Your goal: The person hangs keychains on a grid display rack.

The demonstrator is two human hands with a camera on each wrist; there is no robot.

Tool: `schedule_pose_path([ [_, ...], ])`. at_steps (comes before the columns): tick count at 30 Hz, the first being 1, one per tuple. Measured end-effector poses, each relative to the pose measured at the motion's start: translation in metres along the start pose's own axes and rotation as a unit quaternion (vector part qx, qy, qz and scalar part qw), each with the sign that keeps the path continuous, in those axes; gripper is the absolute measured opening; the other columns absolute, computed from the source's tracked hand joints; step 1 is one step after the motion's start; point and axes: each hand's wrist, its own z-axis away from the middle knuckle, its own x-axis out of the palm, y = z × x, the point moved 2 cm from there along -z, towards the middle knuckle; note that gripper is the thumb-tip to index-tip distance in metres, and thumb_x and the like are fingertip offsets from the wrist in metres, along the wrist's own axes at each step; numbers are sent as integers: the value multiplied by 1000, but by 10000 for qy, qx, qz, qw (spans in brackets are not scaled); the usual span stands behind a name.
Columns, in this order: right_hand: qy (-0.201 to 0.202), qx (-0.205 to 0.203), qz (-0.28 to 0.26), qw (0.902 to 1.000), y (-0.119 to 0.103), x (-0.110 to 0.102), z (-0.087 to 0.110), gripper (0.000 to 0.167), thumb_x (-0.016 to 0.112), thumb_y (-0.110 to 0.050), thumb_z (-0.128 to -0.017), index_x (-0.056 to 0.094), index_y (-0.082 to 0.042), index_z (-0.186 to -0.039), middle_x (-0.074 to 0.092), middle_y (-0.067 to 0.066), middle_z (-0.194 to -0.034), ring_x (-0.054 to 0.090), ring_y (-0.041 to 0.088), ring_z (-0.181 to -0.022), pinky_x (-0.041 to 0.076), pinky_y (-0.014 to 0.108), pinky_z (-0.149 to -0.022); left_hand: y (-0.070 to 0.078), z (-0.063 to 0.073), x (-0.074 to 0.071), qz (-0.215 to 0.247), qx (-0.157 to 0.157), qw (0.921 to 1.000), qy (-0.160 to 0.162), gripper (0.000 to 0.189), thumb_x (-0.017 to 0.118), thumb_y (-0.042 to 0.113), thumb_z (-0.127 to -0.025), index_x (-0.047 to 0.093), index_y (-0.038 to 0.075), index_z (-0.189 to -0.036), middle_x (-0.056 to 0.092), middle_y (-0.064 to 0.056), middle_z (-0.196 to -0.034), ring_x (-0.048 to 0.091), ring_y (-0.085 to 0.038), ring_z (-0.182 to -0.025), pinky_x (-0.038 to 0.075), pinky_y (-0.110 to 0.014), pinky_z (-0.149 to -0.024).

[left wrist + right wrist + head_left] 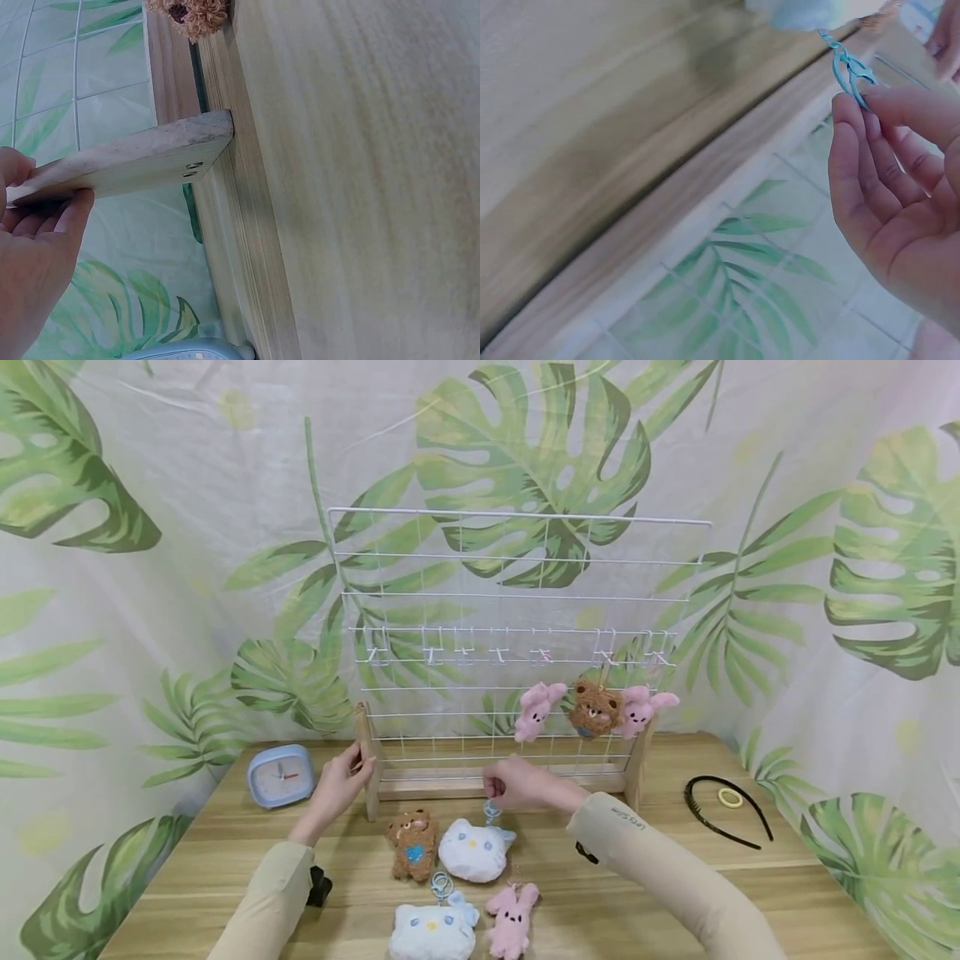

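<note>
Pinching a blue ring [850, 69], right fingers [845, 154] near rack [517, 631] (open room toward headband [692, 802]), left fingers [73, 215] gripping an upright's edge [180, 135]

You can see one short row of small dark letters [627, 817] on your right sleeve [667, 872], close to the cuff. The letters sit at a slant, and they are too tiny and fuzzy for you to read the word for sure. The blue clock [281, 777] stands on the desk [217, 860] to your left, but any numbers on it are too small to read. Your left wrist view shows just part of the clock's edge.
</note>
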Motion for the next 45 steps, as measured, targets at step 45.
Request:
schedule_pose_path([
  [45,2289,109,172,9732,-74,-192,16,4,70,-7,-91,73,-4,-91,75,8,-83,68,15,-73,58,25,-69,-1,-1,0,-97,187,9997,156,27,49,19,-105,58,-4,-114,59,-33,-131,54,-46,-128,53,-54,-101],
])
